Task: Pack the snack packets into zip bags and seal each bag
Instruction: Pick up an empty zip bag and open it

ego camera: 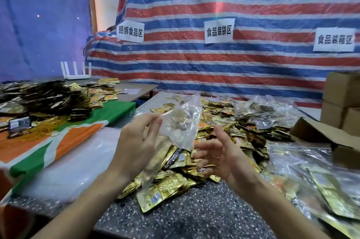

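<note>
My left hand (136,141) holds up a clear, empty zip bag (181,122) between thumb and fingers, above the pile. My right hand (218,155) hovers just right of the bag with fingers spread and loosely bent, holding nothing. Below both hands lies a heap of gold snack packets (214,122) on the speckled stone table (194,209). Filled zip bags (321,184) lie at the right, and more sit behind the heap (265,112).
A stack of flat clear bags (78,160) lies at the left on an orange, white and green cloth (64,141). Dark packets and rubber bands (44,100) cover the left table. Cardboard boxes (341,110) stand at the right. A striped tarp with paper signs hangs behind.
</note>
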{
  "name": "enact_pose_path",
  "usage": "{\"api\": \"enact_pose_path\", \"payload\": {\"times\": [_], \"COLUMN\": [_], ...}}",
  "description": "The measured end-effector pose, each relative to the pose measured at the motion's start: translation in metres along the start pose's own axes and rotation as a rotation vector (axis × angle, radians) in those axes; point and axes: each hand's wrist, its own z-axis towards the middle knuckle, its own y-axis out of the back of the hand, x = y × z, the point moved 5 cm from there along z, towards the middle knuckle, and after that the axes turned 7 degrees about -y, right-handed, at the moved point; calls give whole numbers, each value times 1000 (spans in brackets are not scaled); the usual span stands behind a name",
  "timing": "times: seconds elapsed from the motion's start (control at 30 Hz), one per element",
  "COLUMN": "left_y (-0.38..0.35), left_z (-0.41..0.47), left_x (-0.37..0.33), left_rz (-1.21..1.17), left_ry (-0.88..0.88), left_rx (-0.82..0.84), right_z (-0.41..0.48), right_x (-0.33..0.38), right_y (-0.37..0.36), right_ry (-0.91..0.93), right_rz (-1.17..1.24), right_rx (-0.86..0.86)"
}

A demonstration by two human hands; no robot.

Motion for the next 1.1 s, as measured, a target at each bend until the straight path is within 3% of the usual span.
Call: {"api": "enact_pose_path", "payload": {"times": [0.17,0.3,0.47,0.57,0.67,0.87,1.03,1.1], "left_y": [-34,-55,-67,-66,-75,-88,-83,-79], "left_z": [-7,-15,-16,-12,-13,-20,-15,-12], "left_x": [-26,-25,-18,-28,-47,-56,-49,-42], "left_rz": [139,182,-53,-369,-576,-573,-541,-478], "left_ry": [-289,-345,-48,130,269,377,431,453], "left_rx": [127,264,389,362,471,520,673,651], "right_z": [-21,-34,-40,-39,-37,-34,-39,-39], "right_x": [15,18,16,15,13,8,4,3], "right_y": [13,26,40,43,40,30,29,35], "right_ry": [124,135,94,122,151,150,53,9], "right_rz": [140,102,87,-4,-84,-111,-122,-106], "right_rx": [-37,-46,-61,-120,-149,-144,-98,-128]}}
